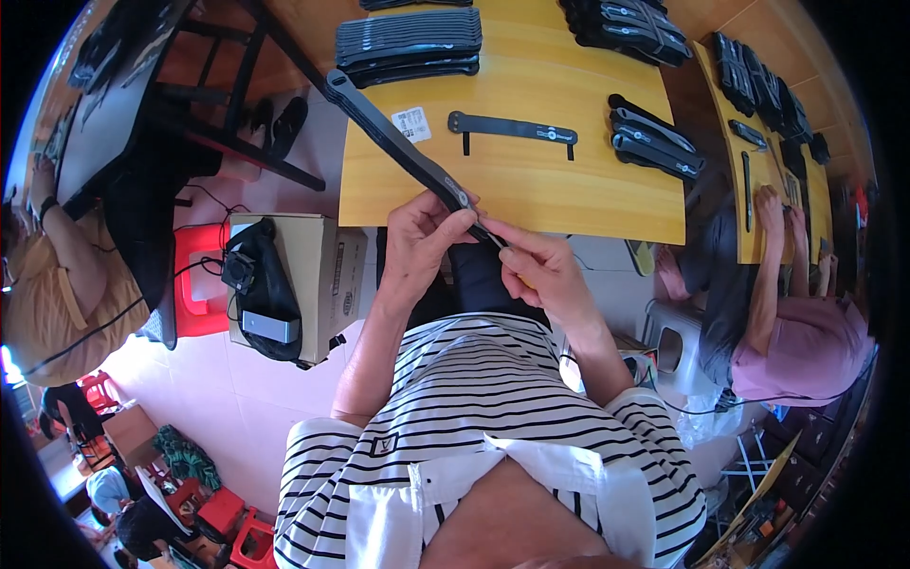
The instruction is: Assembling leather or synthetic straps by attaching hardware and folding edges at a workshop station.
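Observation:
My left hand [422, 242] is closed round the near end of a long bundle of dark grey straps [393, 137]. The bundle slants up to the far left, past the table's edge, and its far end is rounded. At its near end my right hand [548, 270] is closed, fingers pinched, round a slim pointed tool [495, 239]. A bit of yellow shows under those fingers; the tool's kind is mostly hidden. Beyond my hands a single flat strap [512, 128] lies across the table, with two short black tabs pointing toward me.
The yellow wooden table [588, 204] bears a neat strap stack [408, 43], a tied bundle [630, 28], a loose pile [654, 142] and a white label [411, 123]. A cardboard box [284, 228] with a black bag stands left. Co-workers sit at both sides.

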Demonstrator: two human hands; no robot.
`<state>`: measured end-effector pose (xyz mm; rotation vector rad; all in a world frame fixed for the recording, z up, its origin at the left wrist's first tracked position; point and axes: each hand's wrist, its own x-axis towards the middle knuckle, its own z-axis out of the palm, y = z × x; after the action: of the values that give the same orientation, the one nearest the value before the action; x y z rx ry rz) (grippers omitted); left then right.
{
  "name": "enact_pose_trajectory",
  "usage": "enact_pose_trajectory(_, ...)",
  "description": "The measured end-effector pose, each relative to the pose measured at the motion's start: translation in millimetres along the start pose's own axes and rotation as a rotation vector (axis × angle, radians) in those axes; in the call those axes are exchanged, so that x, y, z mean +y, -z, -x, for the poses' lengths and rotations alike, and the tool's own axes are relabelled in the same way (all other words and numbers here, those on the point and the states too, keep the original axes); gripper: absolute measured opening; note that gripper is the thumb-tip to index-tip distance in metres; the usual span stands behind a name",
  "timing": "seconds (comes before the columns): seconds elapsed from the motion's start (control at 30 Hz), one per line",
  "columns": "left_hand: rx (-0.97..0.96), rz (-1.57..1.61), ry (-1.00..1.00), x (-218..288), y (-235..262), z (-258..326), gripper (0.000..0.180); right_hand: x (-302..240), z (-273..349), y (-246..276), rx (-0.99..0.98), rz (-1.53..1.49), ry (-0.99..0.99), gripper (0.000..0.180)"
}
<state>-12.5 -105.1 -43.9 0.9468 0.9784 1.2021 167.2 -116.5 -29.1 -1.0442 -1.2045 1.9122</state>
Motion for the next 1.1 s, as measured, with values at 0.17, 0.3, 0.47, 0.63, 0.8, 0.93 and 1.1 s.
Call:
enact_pose_trajectory(0.17,-0.032,0.081,0.038,6,-1,0,0.022,-5,3,2,-0.11,-0.45,-0.17,0.036)
enact_pose_trajectory(0.3,0.06,-0.02,0.0,0,-3,-2,0.025,-3,0,-8,0.027,-0.2,-0.091,0.035)
enact_pose_trajectory(0.47,-0.004,-0.069,0.077,7,-2,0,0.03,6,-4,-7,0.051,0.068,0.083,0.034)
enact_pose_trajectory(0.63,-0.074,-0.007,0.144,10,2,0,0.032,0,-3,-4,-0.025,-0.253,-0.098,0.033)
enact_pose_trajectory(0.8,-0.115,0.037,0.15,11,3,2,0.035,2,-3,1,-0.065,-0.223,-0.094,0.032)
enact_pose_trajectory(0.93,-0.076,0.033,0.154,8,-2,4,0.035,15,-8,5,0.017,0.164,0.163,0.033)
enact_pose_trajectory(1.1,0.05,-0.047,0.002,4,-10,3,0.033,9,-10,-1,0.002,-0.13,0.035,0.033)
